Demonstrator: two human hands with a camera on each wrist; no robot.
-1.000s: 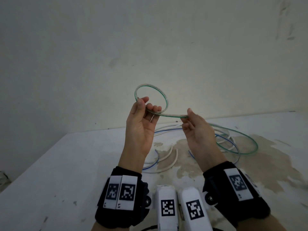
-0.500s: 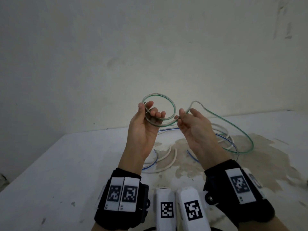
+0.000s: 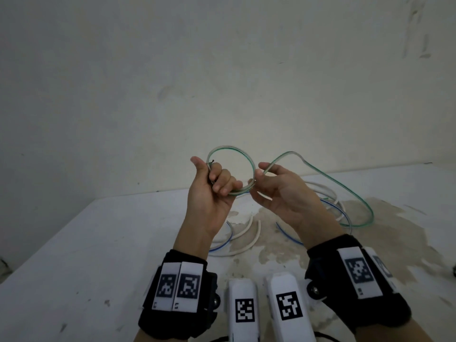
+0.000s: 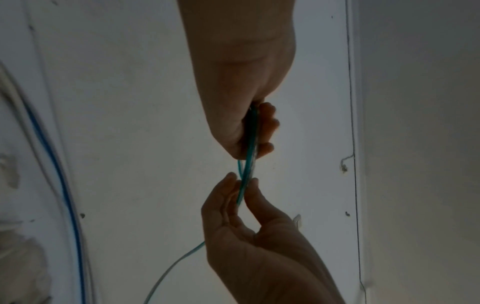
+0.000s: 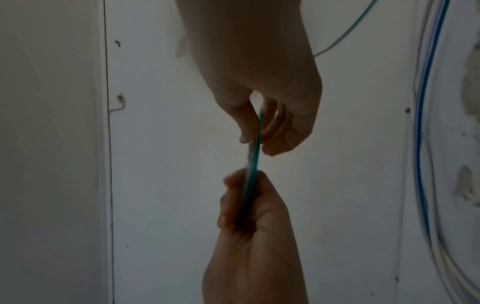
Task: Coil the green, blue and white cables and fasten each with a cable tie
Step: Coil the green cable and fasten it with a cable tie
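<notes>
While your left hand (image 3: 209, 191) grips the coiled loop of the green cable (image 3: 343, 186) above the table (image 3: 98, 243), your right hand (image 3: 281, 193) pinches the next turn; lay it flush against the loop, feeding the slack evenly so nothing springs free.

Green cable (image 3: 249, 161): glossy translucent plastic sheath. White cable (image 3: 246, 248), blue cable (image 3: 228, 239): smooth plastic. Table (image 3: 86, 255): matt white paint, stained, scuffed. Wrist straps (image 3: 177, 299): black cloth.
</notes>
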